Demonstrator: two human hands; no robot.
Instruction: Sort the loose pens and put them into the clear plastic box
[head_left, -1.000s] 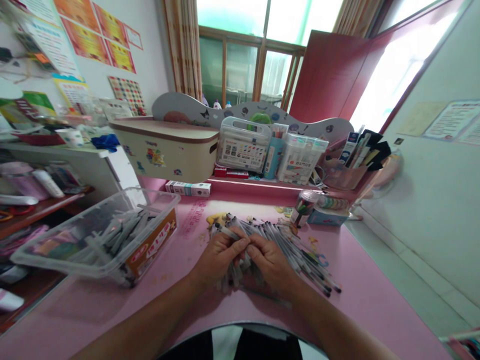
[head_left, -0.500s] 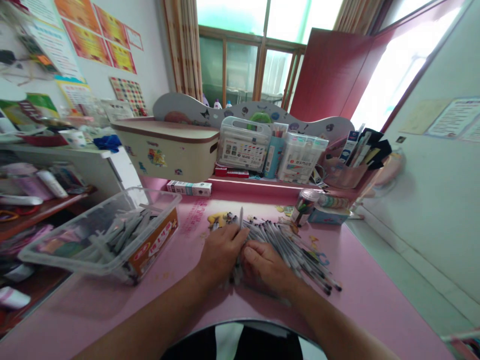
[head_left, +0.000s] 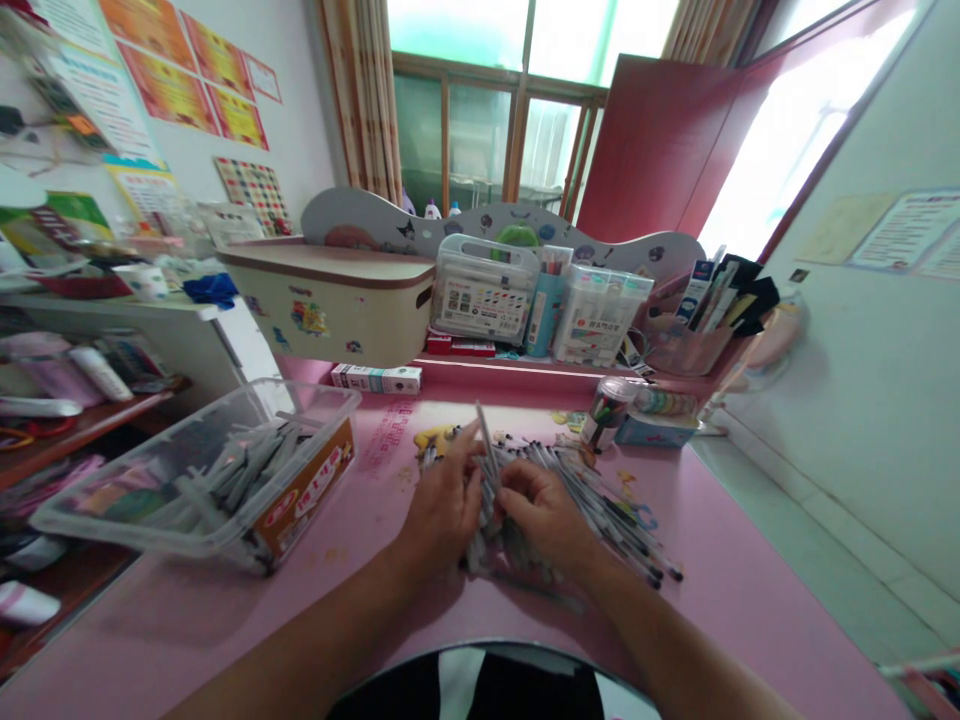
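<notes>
A large pile of thin grey pens with dark ends [head_left: 600,515] lies on the pink desk [head_left: 337,590]. Over its left part, my left hand [head_left: 444,500] has its fingers apart, touching or close beside one upright pen [head_left: 486,435]. My right hand [head_left: 544,510] is closed, thumb and fingers pinched at the lower part of that same pen. The pen's tip points up and away from me. More pens lie beneath and between my hands, partly hidden by them.
At the left stands a clear plastic bin [head_left: 180,545] holding grey pens. A beige box [head_left: 330,310], marker cases [head_left: 487,290] and a pen holder [head_left: 686,345] line the back shelf. A clear jar [head_left: 607,410] stands at the pile's back right.
My left hand has opened from its closed grip and its fingers have spread. The upright pen now leans slightly left, and more pens show between my hands.
</notes>
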